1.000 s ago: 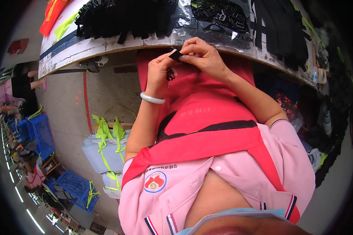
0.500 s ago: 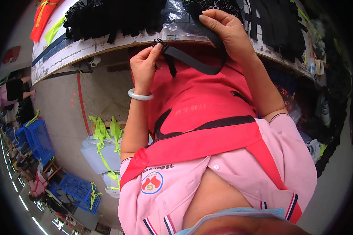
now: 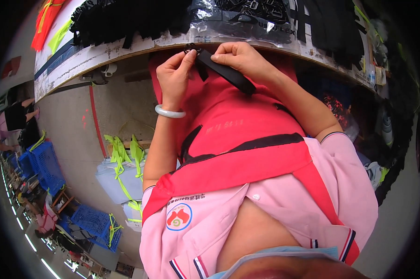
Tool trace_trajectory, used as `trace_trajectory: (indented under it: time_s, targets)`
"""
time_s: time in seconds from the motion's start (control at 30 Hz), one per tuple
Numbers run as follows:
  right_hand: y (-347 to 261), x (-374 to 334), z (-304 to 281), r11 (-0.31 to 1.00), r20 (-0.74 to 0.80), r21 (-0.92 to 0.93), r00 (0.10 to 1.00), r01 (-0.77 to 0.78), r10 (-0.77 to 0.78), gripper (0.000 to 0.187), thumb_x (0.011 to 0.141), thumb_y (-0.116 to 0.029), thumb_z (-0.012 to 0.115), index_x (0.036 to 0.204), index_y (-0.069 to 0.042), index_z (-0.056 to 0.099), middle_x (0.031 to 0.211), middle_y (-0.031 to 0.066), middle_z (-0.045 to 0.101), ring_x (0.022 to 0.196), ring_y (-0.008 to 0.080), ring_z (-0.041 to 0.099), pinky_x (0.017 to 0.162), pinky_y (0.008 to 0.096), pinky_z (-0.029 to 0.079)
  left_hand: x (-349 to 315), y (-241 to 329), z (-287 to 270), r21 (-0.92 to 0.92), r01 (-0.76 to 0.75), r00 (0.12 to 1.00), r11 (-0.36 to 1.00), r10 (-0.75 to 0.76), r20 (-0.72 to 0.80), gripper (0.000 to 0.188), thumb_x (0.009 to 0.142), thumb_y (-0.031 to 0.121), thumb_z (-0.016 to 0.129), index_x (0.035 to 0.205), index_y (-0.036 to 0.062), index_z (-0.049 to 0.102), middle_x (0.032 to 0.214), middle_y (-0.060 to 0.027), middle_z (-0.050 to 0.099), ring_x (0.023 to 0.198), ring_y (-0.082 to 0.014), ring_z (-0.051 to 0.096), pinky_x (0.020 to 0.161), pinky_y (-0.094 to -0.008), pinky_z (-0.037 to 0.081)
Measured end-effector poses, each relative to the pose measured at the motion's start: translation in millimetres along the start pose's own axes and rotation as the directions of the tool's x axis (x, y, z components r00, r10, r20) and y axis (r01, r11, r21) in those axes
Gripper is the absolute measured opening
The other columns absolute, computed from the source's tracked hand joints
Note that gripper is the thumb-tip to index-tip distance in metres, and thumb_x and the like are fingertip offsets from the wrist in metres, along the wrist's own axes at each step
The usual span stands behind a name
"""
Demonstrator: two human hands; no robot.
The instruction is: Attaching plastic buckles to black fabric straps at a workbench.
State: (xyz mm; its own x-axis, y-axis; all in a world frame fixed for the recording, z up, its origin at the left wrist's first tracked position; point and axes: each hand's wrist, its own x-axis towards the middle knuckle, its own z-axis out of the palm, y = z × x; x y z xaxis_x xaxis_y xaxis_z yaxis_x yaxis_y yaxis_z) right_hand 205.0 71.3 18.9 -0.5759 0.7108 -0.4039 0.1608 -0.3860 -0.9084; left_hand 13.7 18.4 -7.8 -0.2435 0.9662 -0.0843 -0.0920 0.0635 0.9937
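A black webbing strap (image 3: 227, 73) hangs in a folded loop in front of my red apron, just off the table's near edge. My left hand (image 3: 173, 79), with a pale bangle at its wrist, pinches the strap's far left end between thumb and forefinger. At those fingertips sits a small black fitting (image 3: 191, 47), perhaps a buckle; its shape is partly hidden. My right hand (image 3: 245, 59) is closed in a pinch on the strap a short way to the right. A short black tail dangles beside my left fingers.
Beyond my hands runs the white worktable's worn edge (image 3: 168, 43). On it lie a heap of black straps (image 3: 126, 21), a clear plastic bag (image 3: 238, 28) of black parts, and more black strips (image 3: 333, 28). Blue crates (image 3: 47, 165) and pale bundles with lime ties (image 3: 119, 179) stand at left.
My right hand has come down and left toward my left hand. The strap's wide hanging curve is now a narrow folded loop. The left hand has barely moved.
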Motion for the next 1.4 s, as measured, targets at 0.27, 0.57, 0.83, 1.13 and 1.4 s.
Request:
trace_trajectory:
  time_s: [0.27,0.57,0.83,1.13,1.4]
  targets:
    - [0.4,12.6,17.0,0.993,-0.015,0.121,1.000,-0.001,0.003,0.018,0.092,-0.020,0.062,0.084,-0.003,0.062,0.074,-0.0022,0.060,0.062,0.0018,0.052,0.053,0.0176,0.041,-8.9,-3.0,7.6,0.041,-0.224,0.973,0.974,0.226,-0.041,0.016,0.086,0.006,0.069,0.099,-0.0027,0.069,0.085,-0.0005,0.064,0.066,-0.0026,0.052,0.054,-0.0166,0.039]
    - [-18.3,44.7,-4.1,0.943,0.489,0.202,0.861,-0.266,0.138,0.019,0.094,-0.024,0.059,0.092,-0.005,0.058,0.068,-0.0022,0.055,0.049,0.0033,0.043,0.042,0.0183,0.032,-10.5,18.2,-28.9,-0.118,0.092,0.985,0.989,-0.072,0.159,0.019,0.087,0.008,0.068,0.105,0.0009,0.070,0.074,0.0022,0.063,0.053,-0.0019,0.049,0.045,-0.0174,0.037]
    - [-163.8,135.3,-76.6,0.000,0.187,-0.904,0.393,0.429,-0.900,0.018,0.092,-0.021,0.059,0.088,-0.004,0.062,0.060,0.0046,0.059,0.051,0.0112,0.057,0.045,0.0285,0.045,-14.8,96.4,-100.5,-0.011,0.127,0.855,0.992,-0.104,0.508,0.012,0.082,-0.002,0.063,0.092,-0.0058,0.069,0.085,-0.0060,0.063,0.062,-0.0094,0.057,0.049,-0.0204,0.045]
    - [-282.4,128.1,-21.3,0.532,-0.215,-0.621,0.528,0.576,-0.822,0.021,0.090,-0.022,0.059,0.094,-0.001,0.062,0.068,0.0054,0.064,0.053,0.0123,0.059,0.047,0.0277,0.047,131.4,165.7,-131.0,0.277,-0.149,0.989,0.949,0.144,0.038,0.032,0.086,0.024,0.071,0.106,-0.0003,0.067,0.079,-0.0061,0.068,0.051,-0.0077,0.055,0.044,-0.0206,0.042]
    - [-122.8,121.3,6.8,0.749,0.178,-0.515,0.907,0.417,-0.382,0.021,0.093,-0.023,0.058,0.105,-0.007,0.066,0.078,0.0040,0.064,0.058,0.0087,0.058,0.053,0.0235,0.051,114.6,124.4,-111.3,0.345,-0.387,0.874,0.855,0.459,-0.160,0.026,0.091,0.015,0.064,0.113,0.0007,0.064,0.092,-0.0086,0.068,0.074,-0.0114,0.066,0.045,-0.0205,0.050]
